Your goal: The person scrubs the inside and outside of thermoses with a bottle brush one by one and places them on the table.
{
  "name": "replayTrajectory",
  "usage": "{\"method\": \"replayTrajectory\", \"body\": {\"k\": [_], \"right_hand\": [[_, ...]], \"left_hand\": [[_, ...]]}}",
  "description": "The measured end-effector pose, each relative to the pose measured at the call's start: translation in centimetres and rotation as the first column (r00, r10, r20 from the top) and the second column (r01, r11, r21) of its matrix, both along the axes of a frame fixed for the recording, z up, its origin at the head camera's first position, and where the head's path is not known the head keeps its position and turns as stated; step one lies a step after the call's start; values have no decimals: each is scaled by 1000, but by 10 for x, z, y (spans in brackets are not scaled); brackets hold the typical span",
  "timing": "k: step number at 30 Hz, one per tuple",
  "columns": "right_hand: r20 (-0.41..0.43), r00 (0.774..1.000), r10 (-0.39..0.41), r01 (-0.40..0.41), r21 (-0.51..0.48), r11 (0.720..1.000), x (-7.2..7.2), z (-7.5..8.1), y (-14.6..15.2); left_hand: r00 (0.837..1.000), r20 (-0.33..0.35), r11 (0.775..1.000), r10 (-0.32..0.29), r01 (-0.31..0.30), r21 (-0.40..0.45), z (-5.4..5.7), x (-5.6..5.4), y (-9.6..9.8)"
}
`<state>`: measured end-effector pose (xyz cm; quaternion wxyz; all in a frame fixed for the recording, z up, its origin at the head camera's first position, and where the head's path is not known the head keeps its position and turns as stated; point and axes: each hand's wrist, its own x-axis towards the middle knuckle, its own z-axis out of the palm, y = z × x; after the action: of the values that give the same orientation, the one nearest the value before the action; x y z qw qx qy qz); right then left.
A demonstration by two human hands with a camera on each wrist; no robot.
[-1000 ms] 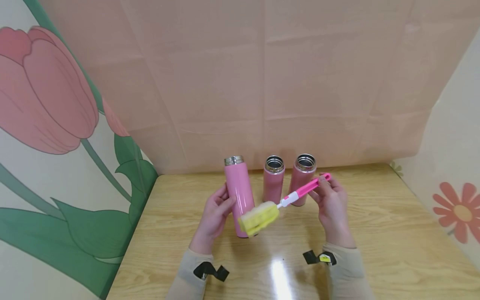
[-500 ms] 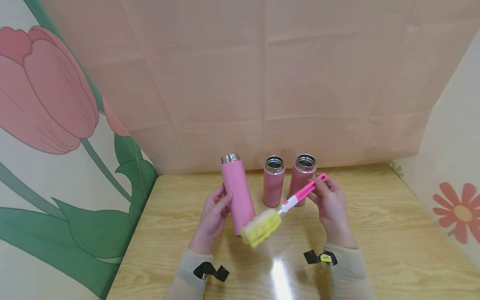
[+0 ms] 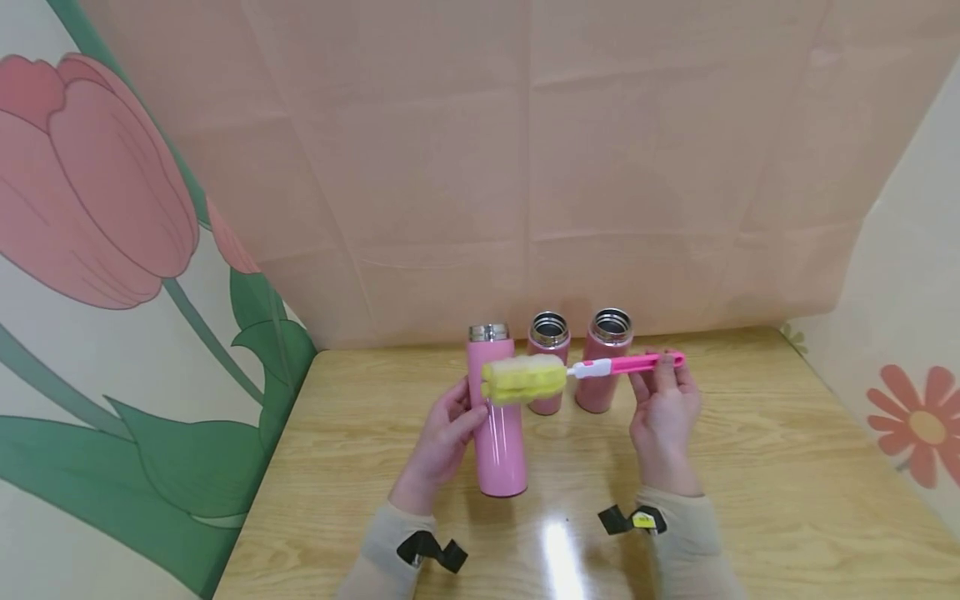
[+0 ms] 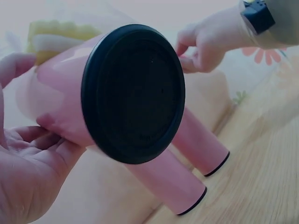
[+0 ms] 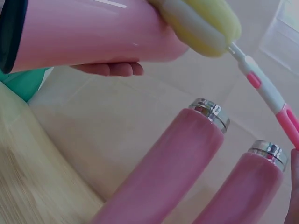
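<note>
My left hand [image 3: 448, 429] grips a pink thermos bottle [image 3: 501, 454] around its side, held up off the table and nearly upright. Its steel neck is uncapped, and its black base [image 4: 133, 93] faces the left wrist camera. With my right hand [image 3: 666, 417] I pinch the pink handle [image 3: 637, 363] of a bottle brush near its looped end. The brush lies level, its yellow and white sponge head [image 3: 525, 382] right at the bottle's upper side and overlapping it in the head view. Only a fingertip edge of the right hand shows in the right wrist view.
Two more pink thermos bottles, one in the middle [image 3: 546, 400] and one to the right [image 3: 597, 396], stand uncapped on the wooden table [image 3: 787, 467] behind the brush. A pinkish cloth [image 3: 525, 167] hangs behind the table. Flower-painted walls flank both sides.
The brush head has risen from the bottle's lower part to its upper part, and the brush has turned level. The bottle has shifted right and stands more upright.
</note>
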<state>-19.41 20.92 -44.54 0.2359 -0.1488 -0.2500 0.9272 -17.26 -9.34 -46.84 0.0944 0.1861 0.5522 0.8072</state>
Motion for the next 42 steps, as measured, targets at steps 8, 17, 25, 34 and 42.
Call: {"method": "replayTrajectory", "body": {"k": [8, 17, 25, 34, 42], "right_hand": [[-38, 998, -55, 55, -10, 998, 1, 1, -4], [-53, 992, -117, 117, -18, 993, 2, 4, -4], [-47, 988, -150, 151, 11, 989, 5, 4, -3], [-57, 986, -156, 155, -10, 988, 8, 4, -2], [-83, 978, -191, 193, 19, 981, 6, 5, -7]], "left_hand": [[997, 48, 996, 62, -59, -74, -1, 0, 5], [994, 29, 987, 107, -102, -121, -3, -2, 1], [993, 20, 983, 116, -112, -144, 0, -2, -2], [999, 8, 995, 44, -43, -90, 1, -1, -2], [1000, 9, 991, 5, -4, -132, 0, -1, -2]]}}
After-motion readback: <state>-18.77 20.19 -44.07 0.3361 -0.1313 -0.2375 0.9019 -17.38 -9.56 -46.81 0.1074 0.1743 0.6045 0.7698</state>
